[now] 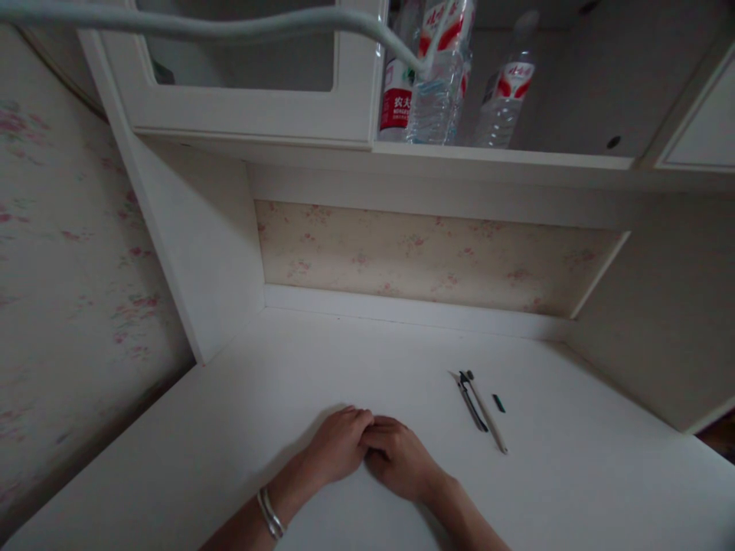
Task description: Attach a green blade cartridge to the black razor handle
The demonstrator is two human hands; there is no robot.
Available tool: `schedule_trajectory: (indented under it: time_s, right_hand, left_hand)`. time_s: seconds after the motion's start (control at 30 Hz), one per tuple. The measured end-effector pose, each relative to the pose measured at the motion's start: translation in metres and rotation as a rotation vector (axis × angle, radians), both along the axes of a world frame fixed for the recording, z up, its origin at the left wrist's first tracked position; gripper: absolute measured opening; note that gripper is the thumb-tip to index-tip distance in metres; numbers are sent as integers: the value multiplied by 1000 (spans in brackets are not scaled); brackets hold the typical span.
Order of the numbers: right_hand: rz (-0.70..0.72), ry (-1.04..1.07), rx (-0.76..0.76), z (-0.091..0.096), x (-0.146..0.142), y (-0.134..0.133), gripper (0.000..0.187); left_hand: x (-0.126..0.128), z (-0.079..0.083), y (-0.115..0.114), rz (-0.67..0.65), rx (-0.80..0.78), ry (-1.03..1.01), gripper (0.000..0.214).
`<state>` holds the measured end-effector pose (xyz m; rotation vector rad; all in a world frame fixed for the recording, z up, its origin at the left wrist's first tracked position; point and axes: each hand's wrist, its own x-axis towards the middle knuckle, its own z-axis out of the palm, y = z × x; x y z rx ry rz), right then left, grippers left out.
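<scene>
My left hand (340, 444) and my right hand (400, 458) rest together on the white desk (276, 367), near its front middle. Both are closed, with curled fingers that meet and overlap; whether anything lies inside them is hidden. Two silver bangles (269, 513) circle my left wrist. To the right of my hands, apart from them, lies a slim dark-and-silver tool that looks like a drawing compass (473, 405). Beside it is a thin, pale pen or pencil (489, 417). A small dark green stick-like piece (498, 403) sits a little farther right.
Above the desk hangs a white cabinet (253, 115) whose open shelf holds several plastic bottles (436, 99). A pale cable or tube (230, 29) crosses the top of the view. White side panels (200, 245) and flowered wallpaper (402, 249) border the desk.
</scene>
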<state>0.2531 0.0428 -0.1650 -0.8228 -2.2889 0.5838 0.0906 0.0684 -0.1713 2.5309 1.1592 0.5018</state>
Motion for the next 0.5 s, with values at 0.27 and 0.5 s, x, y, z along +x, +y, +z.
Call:
schedule_trajectory:
  time_s: [0.27,0.5]
  right_hand:
    - [10,46,-36,23,2,-8,32]
    - [-157,236,298,87,52,-67,30]
  left_hand:
    - [-2,18,-8,-31,14,-84,15]
    - [-29,91,-59,-44,347,-409,27]
